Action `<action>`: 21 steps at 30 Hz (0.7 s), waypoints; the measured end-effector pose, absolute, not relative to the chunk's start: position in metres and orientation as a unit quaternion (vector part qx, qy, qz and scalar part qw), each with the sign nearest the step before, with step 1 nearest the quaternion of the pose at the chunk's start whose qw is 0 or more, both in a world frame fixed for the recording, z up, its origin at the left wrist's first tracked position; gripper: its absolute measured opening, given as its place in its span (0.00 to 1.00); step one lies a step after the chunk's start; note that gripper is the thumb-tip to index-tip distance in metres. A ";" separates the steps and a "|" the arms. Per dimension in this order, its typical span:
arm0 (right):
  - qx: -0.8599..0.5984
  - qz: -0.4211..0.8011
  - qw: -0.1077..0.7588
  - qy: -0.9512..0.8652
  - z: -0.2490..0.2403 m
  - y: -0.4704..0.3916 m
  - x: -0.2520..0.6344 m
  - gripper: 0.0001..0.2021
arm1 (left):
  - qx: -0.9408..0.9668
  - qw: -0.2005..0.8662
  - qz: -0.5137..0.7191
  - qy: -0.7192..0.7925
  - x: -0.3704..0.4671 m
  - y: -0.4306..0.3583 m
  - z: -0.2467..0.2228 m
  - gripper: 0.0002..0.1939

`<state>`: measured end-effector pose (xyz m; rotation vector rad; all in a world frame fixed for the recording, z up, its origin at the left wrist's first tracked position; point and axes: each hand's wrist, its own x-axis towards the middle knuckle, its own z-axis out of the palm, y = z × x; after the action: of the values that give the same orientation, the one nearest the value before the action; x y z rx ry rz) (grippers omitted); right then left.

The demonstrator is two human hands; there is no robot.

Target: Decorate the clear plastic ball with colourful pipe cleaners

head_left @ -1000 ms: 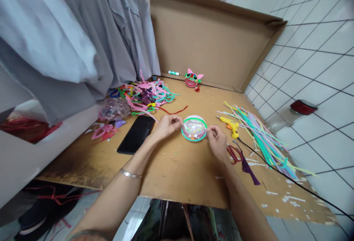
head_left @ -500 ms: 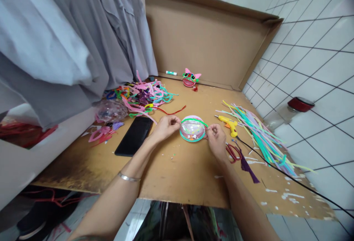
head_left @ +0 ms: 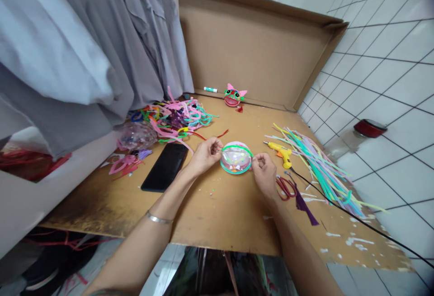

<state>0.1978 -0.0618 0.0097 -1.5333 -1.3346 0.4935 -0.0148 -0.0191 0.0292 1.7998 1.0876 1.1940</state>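
Between my hands a round, see-through dish-like piece point(head_left: 236, 172) with a teal edge and small coloured bits showing inside rests on the table. A bright green pipe cleaner point(head_left: 237, 146) arches over its far side. My left hand point(head_left: 206, 155) is closed in a pinch at the strip's left end, by the dish's rim. At the right end, the fingertips of my right hand point(head_left: 265, 172) are pinched together against the rim. The fingers partly hide both ends of the strip.
On the right lie a yellow glue gun point(head_left: 278, 151) with a black cord, red scissors point(head_left: 286, 188), a purple tassel point(head_left: 304, 205) and straight pipe cleaners point(head_left: 315, 169). A black phone point(head_left: 164, 168) and tangled pipe cleaners point(head_left: 183, 115) are left. A colourful animal-face craft point(head_left: 233, 97) stands behind.
My right fingertips have shifted slightly left, and the green strip's right end now sits closer to the rim. My left hand stays almost in place.
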 end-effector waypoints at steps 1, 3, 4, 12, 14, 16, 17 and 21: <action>-0.636 0.203 0.499 -0.553 0.011 -0.062 0.197 0.06 | 0.698 0.358 0.470 0.405 -0.015 -0.019 0.029 0.10; -0.637 0.200 0.496 -0.556 0.012 -0.063 0.196 0.06 | 0.721 0.342 0.468 0.380 -0.014 -0.019 0.029 0.15; -0.636 0.198 0.495 -0.558 0.013 -0.064 0.195 0.06 | 0.738 0.324 0.462 0.371 -0.015 -0.019 0.028 0.16; -0.622 0.147 0.493 -0.590 0.008 -0.065 0.196 0.05 | 0.787 0.241 0.458 0.335 -0.015 -0.017 0.023 0.18; -0.608 0.113 0.493 -0.612 0.009 -0.065 0.197 0.05 | 0.786 0.239 0.463 0.332 -0.015 -0.017 0.022 0.17; -0.592 0.076 0.492 -0.634 0.010 -0.065 0.197 0.06 | 0.787 0.233 0.473 0.321 -0.015 -0.016 0.022 0.17; -0.584 0.065 0.493 -0.641 0.010 -0.066 0.197 0.06 | 0.788 0.229 0.476 0.316 -0.015 -0.016 0.023 0.17; -0.553 0.040 0.489 -0.673 0.011 -0.067 0.198 0.14 | 0.795 0.219 0.473 0.309 -0.015 -0.017 0.024 0.17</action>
<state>0.1985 -0.0666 0.0114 -1.3438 -1.6361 0.0964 -0.0154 -0.0172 0.0242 2.2016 0.8558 1.3100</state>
